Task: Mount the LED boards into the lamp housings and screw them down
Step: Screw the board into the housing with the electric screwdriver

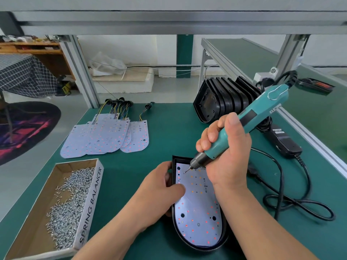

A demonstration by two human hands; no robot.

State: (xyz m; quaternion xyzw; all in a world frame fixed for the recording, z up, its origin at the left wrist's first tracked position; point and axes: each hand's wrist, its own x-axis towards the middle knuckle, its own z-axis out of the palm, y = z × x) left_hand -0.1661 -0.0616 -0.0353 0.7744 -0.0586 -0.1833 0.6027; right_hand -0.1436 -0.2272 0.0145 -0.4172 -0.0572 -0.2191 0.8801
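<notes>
A black lamp housing (224, 236) lies on the green table in front of me with a white LED board (199, 209) seated inside it. My left hand (161, 188) grips the housing's left rim, thumb pressing on the board. My right hand (225, 147) grips a teal electric screwdriver (262, 111), tilted, its bit tip (185, 172) touching the board's upper left corner. More LED boards (105, 136) with coloured wires lie fanned out at the back left. Several empty black housings (225, 102) stand stacked on edge at the back right.
A cardboard box (93, 196) marked SPRING BALANCER holds many silver screws at the front left. The screwdriver's black power adapter (285, 141) and looping cable (300, 203) lie on the right. An aluminium frame post (82, 76) stands at the back left corner.
</notes>
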